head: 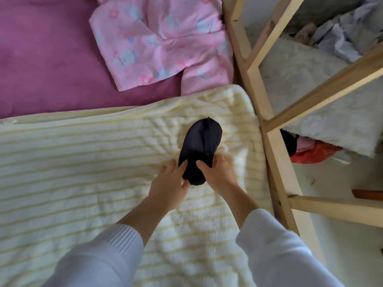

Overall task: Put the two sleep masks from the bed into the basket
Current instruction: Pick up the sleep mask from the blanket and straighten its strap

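Observation:
A black sleep mask [200, 143] lies lengthwise on the cream striped fleece blanket [83, 162] that covers the bed. It looks like a single dark shape; whether a second mask sits under it I cannot tell. My left hand [169, 184] pinches the mask's near left edge with thumb and fingers. On the near right edge, my right hand [217, 172] grips the same mask. No basket is in view.
A pink flowered pyjama top [163, 40] lies on the purple sheet [47, 59] beyond the blanket. To the right stands a wooden frame [267, 129], with a white fleece [310, 96], crumpled paper and red and dark items behind it.

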Tool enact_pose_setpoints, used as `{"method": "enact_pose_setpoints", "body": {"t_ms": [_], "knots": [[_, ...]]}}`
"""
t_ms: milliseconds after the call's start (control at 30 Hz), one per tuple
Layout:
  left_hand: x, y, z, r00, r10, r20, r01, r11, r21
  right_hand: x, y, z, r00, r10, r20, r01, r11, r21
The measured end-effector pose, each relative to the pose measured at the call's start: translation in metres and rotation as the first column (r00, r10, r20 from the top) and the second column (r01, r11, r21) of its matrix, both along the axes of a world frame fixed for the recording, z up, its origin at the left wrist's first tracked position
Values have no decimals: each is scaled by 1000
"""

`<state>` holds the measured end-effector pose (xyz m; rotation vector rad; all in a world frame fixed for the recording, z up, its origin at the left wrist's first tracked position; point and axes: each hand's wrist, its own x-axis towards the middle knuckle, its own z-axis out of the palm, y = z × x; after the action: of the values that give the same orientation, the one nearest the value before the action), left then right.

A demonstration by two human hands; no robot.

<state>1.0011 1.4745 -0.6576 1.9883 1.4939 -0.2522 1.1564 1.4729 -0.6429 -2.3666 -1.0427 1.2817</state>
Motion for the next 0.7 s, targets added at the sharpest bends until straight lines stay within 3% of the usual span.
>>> {"method": "enact_pose_setpoints", "body": {"t_ms": [67,133,233,300,333,400,467,500,600,700], "knots": [[2,0,-9,994,-74,-85,80,994,71,-2,12,-4,998,-5,68,6,1000,-16],[1,-2,-11,995,-69,-78,76,993,93,-2,25,-3,988,10,156,-2,999,-51],[-3,-3,-6,999,16,35,-16,1000,19,-2,34,0,972,61,228,-44,996,-77],[-6,0,5,951,229,206,-205,970,-133,-1,30,7,982,38,183,-31,999,-38],[-7,3,13,867,399,300,-333,910,-247,0,24,11,993,6,116,-5,1000,-12],[-13,7,31,613,689,387,-511,719,-471,1,8,26,998,-38,-41,38,999,14],[-22,4,51,413,827,381,-569,561,-601,-2,-12,43,977,-57,-204,60,998,7],[-28,0,60,365,847,387,-562,532,-633,-6,-23,51,958,-59,-279,59,998,-7],[-52,-19,93,400,793,460,-452,607,-653,-21,-53,77,935,1,-355,-5,1000,-11],[-79,-43,131,466,703,537,-344,703,-623,-42,-78,109,971,57,-231,-38,996,86]]}}
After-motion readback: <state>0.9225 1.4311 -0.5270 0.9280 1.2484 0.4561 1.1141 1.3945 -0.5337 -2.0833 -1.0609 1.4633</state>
